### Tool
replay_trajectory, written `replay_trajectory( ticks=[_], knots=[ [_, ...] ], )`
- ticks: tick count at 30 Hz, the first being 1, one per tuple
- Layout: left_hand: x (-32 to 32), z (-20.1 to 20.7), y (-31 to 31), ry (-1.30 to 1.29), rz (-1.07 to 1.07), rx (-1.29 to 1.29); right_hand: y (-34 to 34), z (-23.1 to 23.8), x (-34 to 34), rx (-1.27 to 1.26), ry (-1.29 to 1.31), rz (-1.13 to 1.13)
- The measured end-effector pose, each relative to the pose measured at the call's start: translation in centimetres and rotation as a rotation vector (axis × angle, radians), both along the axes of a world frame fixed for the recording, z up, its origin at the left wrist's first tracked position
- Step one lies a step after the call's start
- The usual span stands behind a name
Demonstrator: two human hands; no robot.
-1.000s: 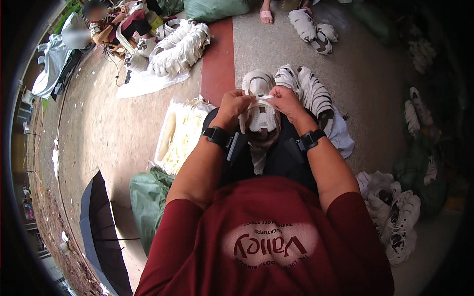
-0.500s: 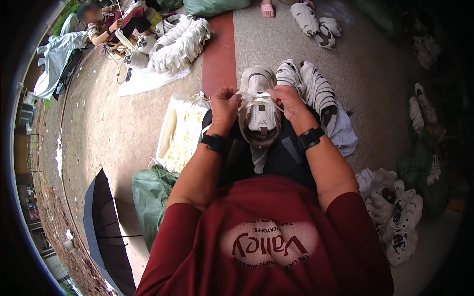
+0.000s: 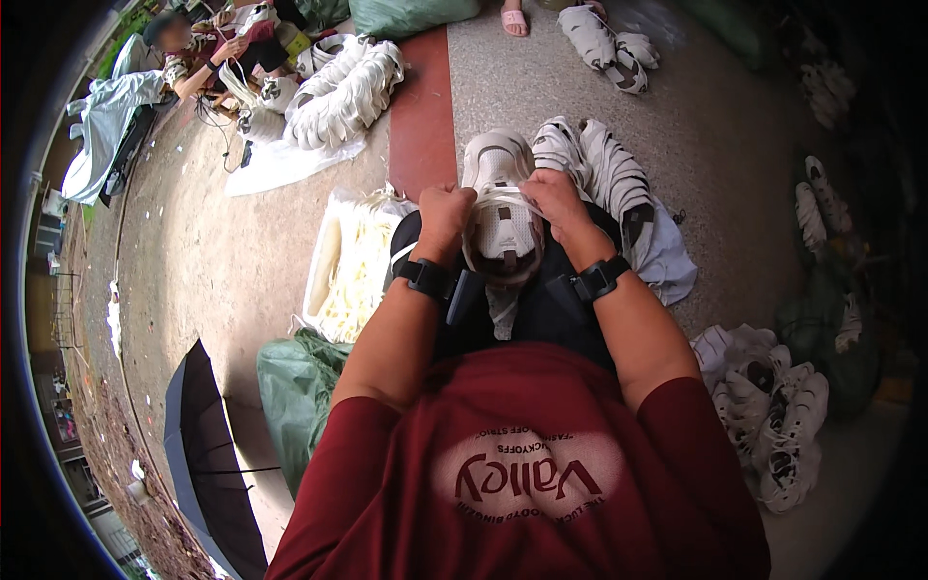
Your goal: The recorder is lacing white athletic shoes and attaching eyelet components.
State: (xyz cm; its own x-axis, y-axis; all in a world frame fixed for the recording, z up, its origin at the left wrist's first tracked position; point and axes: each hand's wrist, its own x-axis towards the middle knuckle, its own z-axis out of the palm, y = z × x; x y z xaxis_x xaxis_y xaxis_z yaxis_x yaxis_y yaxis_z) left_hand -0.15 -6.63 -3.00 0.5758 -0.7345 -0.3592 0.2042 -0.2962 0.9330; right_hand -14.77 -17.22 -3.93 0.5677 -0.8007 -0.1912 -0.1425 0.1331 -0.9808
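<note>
A white and grey-brown sneaker [image 3: 505, 232] lies between my knees, its toe pointing away from me. My left hand [image 3: 447, 215] is closed in a fist at the shoe's left side, gripping one end of a white shoelace. On the other side, my right hand [image 3: 559, 199] pinches the lace's other end, thumb and fingers together. The shoelace [image 3: 505, 196] runs across the upper part of the shoe between both hands. Just beyond my right hand stands a row of nested white shoes [image 3: 616, 174].
A white box of loose laces [image 3: 360, 256] stands left of my leg, near a green sack [image 3: 298, 382] and an open black umbrella [image 3: 208, 454]. More shoes [image 3: 773, 416] are heaped at the lower right. Far left, a co-worker [image 3: 227, 48] sits beside stacked shoes [image 3: 343, 97].
My hands have drawn apart, the left one moving down and outward. The lace loops over the shoe look tighter and flatter. The whole view has shifted slightly.
</note>
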Motion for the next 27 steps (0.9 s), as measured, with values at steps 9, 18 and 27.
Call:
replay_trajectory(
  ticks=[9, 18, 27],
  knots=[
    [1.5, -2.0, 0.5, -0.040, -0.016, -0.028, 0.3, -0.3, -0.2, -0.630, 0.296, 0.033],
    [3.4, -3.2, 2.8, -0.657, 0.058, 0.078, 0.2, 1.3, -3.8, 0.271, -0.203, -0.333],
    [3.1, 0.7, 5.8, -0.830, -0.117, 0.309, -1.0, 1.5, -9.3, -0.658, 0.544, -0.152]
  ],
)
